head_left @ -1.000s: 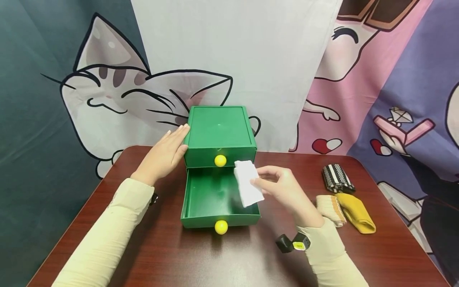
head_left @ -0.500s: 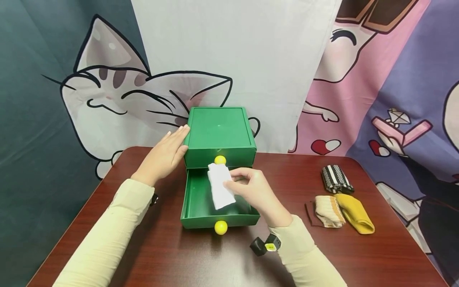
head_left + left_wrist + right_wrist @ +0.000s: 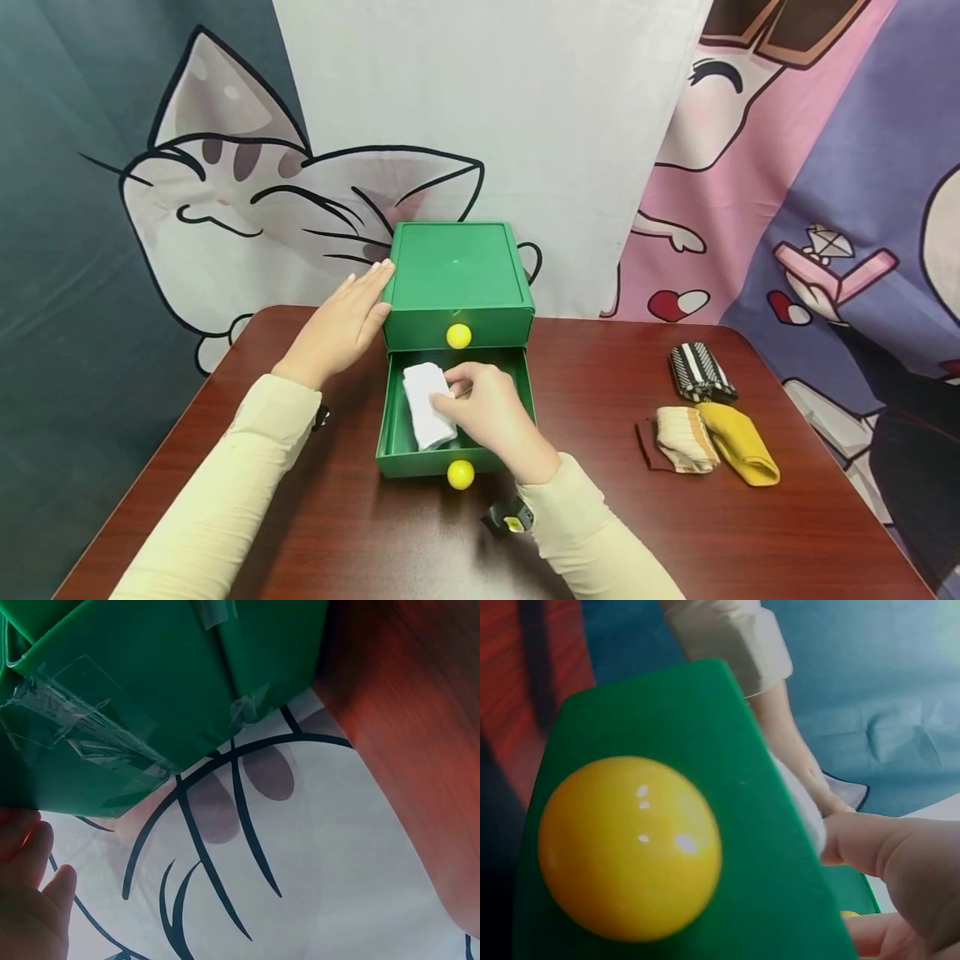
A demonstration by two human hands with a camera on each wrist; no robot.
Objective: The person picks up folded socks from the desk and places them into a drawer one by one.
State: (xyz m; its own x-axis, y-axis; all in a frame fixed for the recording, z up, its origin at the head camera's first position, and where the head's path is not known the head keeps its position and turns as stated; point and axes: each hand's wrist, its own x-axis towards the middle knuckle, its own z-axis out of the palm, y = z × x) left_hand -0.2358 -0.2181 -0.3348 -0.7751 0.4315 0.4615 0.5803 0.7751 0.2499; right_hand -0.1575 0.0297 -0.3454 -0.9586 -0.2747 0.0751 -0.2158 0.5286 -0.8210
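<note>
A small green drawer unit (image 3: 459,267) stands on the table, its lower drawer (image 3: 386,425) pulled out. My left hand (image 3: 337,325) rests with straight fingers against the unit's left side, and its fingertips (image 3: 56,889) show below the taped green wall in the left wrist view. My right hand (image 3: 487,408) pinches the right edge of a folded white cloth (image 3: 426,408) between thumb and fingers, inside the open drawer. In the right wrist view the drawer front with its yellow ball knob (image 3: 630,847) hides most of the cloth.
The upper drawer, with a yellow knob (image 3: 458,337), is closed. At the table's right lie a black-and-white striped folded cloth (image 3: 701,372), a cream one (image 3: 684,440), a yellow one (image 3: 741,442) and a thin dark brown item (image 3: 651,446). A printed curtain (image 3: 487,100) hangs behind.
My right hand has carried the white cloth leftward and down, from the drawer's right side into the drawer. My left hand stays in place on the unit.
</note>
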